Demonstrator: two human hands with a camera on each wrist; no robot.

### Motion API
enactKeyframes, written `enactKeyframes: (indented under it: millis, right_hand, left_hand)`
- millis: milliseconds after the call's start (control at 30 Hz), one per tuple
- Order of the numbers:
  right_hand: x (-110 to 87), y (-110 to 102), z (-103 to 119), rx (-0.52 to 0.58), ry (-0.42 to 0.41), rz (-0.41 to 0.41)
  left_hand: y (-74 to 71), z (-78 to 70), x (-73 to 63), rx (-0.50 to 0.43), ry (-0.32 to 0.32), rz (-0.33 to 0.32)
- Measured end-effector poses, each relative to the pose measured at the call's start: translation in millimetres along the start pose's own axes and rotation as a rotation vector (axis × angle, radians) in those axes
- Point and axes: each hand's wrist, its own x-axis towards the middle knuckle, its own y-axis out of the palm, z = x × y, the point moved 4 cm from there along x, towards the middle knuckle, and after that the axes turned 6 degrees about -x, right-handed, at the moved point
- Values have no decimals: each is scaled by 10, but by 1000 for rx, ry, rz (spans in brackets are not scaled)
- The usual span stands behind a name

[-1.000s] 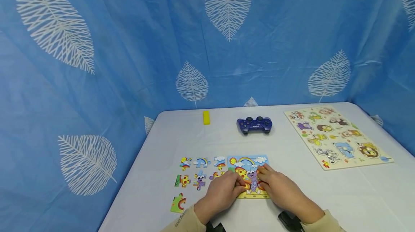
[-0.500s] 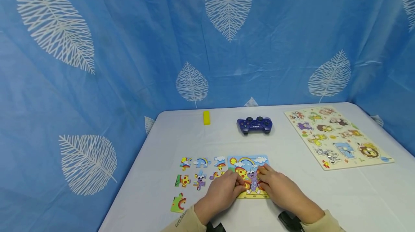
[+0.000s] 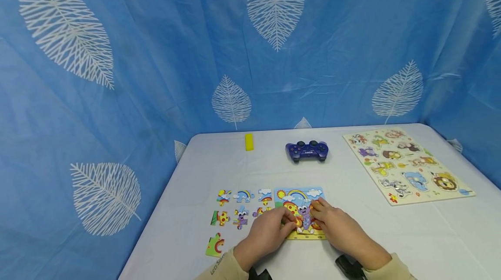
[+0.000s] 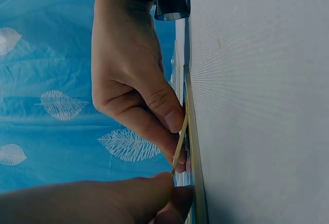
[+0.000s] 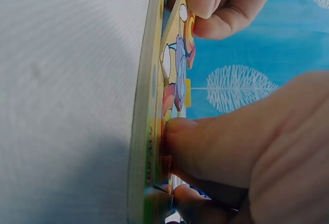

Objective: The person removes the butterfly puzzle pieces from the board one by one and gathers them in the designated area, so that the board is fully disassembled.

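Observation:
My left hand (image 3: pixel 271 233) pinches the edge of a jigsaw piece (image 5: pixel 180 64) printed with a purple butterfly's body and part of a wing. In the right wrist view this piece tilts, its left side raised off the picture board (image 3: pixel 299 191) and its other side low against it. Fingers of my right hand (image 3: pixel 341 230) are bent over the right part of the board. Its thumb (image 5: pixel 181 136) touches an orange-printed piece there, which the thumb and fingers seem to grip; the hand hides most of it. Loose jigsaw pieces (image 3: pixel 241 218) lie in rows left of the board, partly behind my left hand.
A blue game controller (image 3: pixel 307 151) and a yellow block (image 3: pixel 249 142) stand farther back on the white table (image 3: pixel 219 162). An animal peg puzzle board (image 3: pixel 407 166) lies at the right. Black wrist devices (image 3: pixel 351 267) sit below both hands. A blue leaf-patterned curtain (image 3: pixel 188 45) surrounds the table.
The left fingers have risen slightly, and the left side of the butterfly piece is a little higher. The right hand stays in place.

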Motion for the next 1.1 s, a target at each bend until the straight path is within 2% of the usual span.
enactKeyframes:
  millis: [200, 400, 567, 1100]
  right_hand:
    - [-3, -16, 3, 3, 2, -33]
    - [-5, -47, 8, 14, 5, -91]
    - [-9, -83, -13, -5, -7, -124]
    - [4, -72, -60, -24, -19, -61]
  left_hand:
    - [-7, 15, -4, -119, 0, -1]
    - [-15, 5, -3, -118, 14, -12]
    - [-16, 5, -9, -136, -3, -16]
    - [-33, 34, -19, -203, -10, -22]
